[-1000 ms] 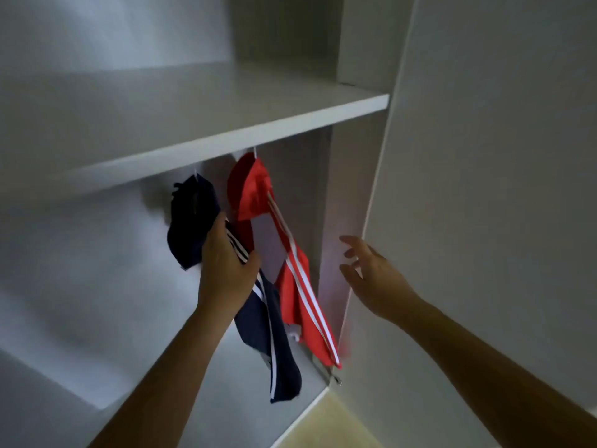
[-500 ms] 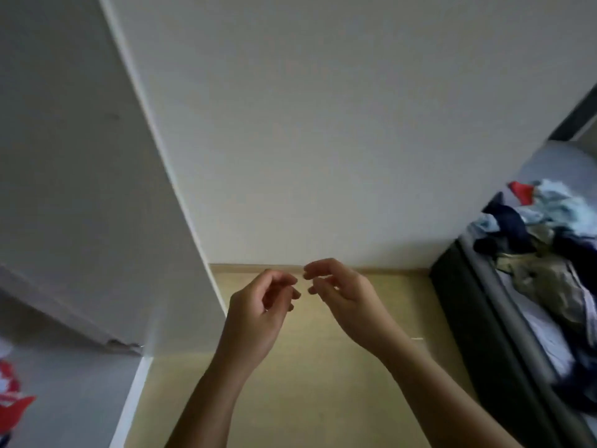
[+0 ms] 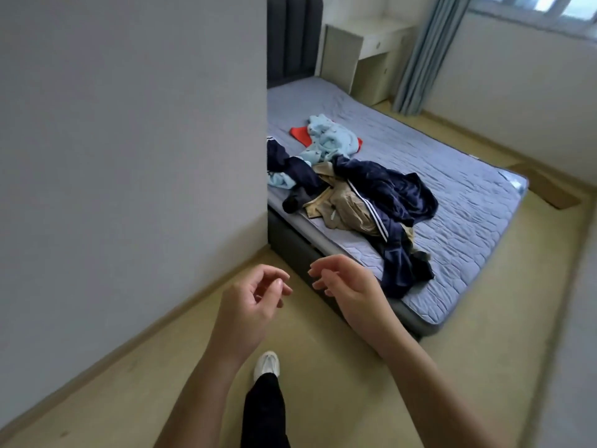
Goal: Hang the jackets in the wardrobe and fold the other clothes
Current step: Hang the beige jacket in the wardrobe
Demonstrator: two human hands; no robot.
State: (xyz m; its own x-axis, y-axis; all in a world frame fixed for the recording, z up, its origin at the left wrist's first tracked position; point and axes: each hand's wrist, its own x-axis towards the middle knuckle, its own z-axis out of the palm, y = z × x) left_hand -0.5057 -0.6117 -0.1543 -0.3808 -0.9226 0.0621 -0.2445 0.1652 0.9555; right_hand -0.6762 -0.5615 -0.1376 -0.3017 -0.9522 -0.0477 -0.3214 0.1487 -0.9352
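Both hands empty, left hand and right hand loosely curled, clothes pile on the bed mid-frame.

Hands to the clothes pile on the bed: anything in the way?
Nothing visible. The left hand and right hand are empty above bare floor, and the clothes pile lies near the edge of the bed ahead. The white panel on the left hides only the pile's far left end.

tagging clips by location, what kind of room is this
Most likely a bedroom: a bed with a quilted mattress and a pile of clothes on it, plus a small desk beside a curtain.
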